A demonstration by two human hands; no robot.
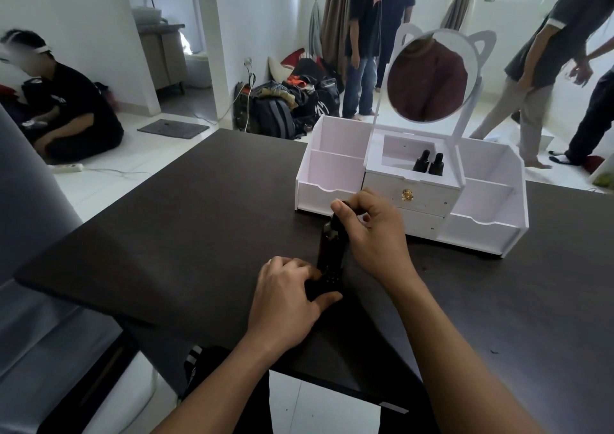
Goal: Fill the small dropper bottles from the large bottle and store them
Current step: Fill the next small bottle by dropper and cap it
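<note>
A dark large bottle [329, 251] is tipped down toward a small dark dropper bottle [324, 286] on the dark table [199, 234]. My right hand [368, 234] grips the large bottle's upper end. My left hand [289, 300] holds the small bottle at its base, fingers and thumb curled round it. Where the two bottles meet is partly hidden by my fingers. Two capped dropper bottles [428, 163] stand upright in the top middle compartment of a white organiser [415, 198].
The organiser carries a round mirror [430, 78] with cat ears, a drawer with a gold knob [407, 195], and open side compartments. Beyond the table, one person sits on the floor at left, others stand at the back, and bags [282, 108] lie piled.
</note>
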